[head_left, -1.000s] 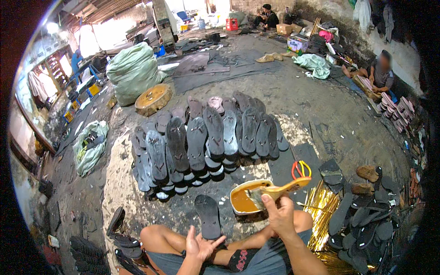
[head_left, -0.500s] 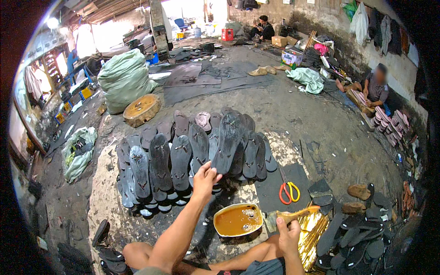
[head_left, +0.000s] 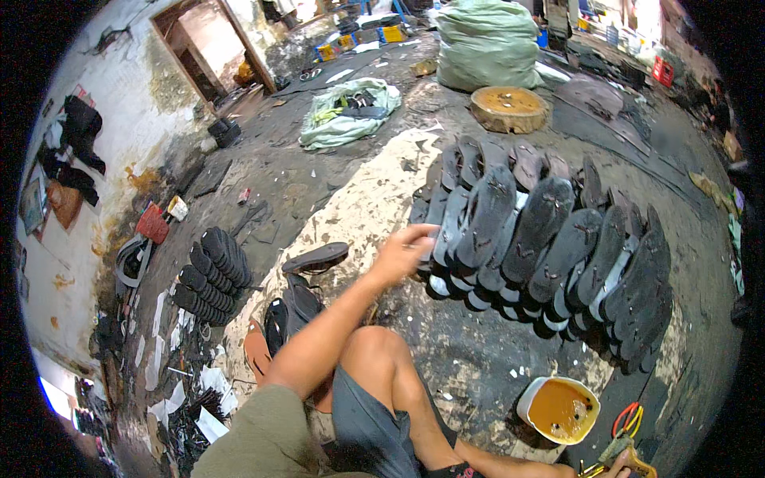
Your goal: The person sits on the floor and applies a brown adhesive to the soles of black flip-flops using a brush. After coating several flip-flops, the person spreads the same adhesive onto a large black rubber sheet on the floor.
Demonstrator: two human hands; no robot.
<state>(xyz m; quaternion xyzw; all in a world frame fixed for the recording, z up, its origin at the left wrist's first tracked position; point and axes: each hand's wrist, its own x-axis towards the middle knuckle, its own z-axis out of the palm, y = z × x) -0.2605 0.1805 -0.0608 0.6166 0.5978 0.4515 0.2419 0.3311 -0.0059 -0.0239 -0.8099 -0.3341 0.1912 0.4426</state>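
Observation:
My left hand [head_left: 405,253] reaches to the left end of a wide pile of dark rubber flip-flops [head_left: 542,227]. Its fingers are stretched out and slightly blurred, right beside the outermost soles; whether they touch one I cannot tell. At the lower right edge, my right hand [head_left: 618,470] is partly cut off by the picture and holds a brush [head_left: 640,465] by its yellowish wooden handle. Just left of and above that hand stands an open tub [head_left: 562,408] of amber-brown liquid. Scissors [head_left: 629,419] with red and yellow handles lie beside the tub.
Loose sandals [head_left: 315,257] lie left of my knee, with stacked dark soles [head_left: 211,275] farther left. Beyond the pile are a round wooden block [head_left: 510,109], a large pale green sack [head_left: 488,44] and an open bag [head_left: 351,113]. Paper scraps [head_left: 213,382] litter the floor.
The view has swung to the left. My left hand has left the flip-flop at the front middle of the pile and moved to its left end. The right hand still holds the brush.

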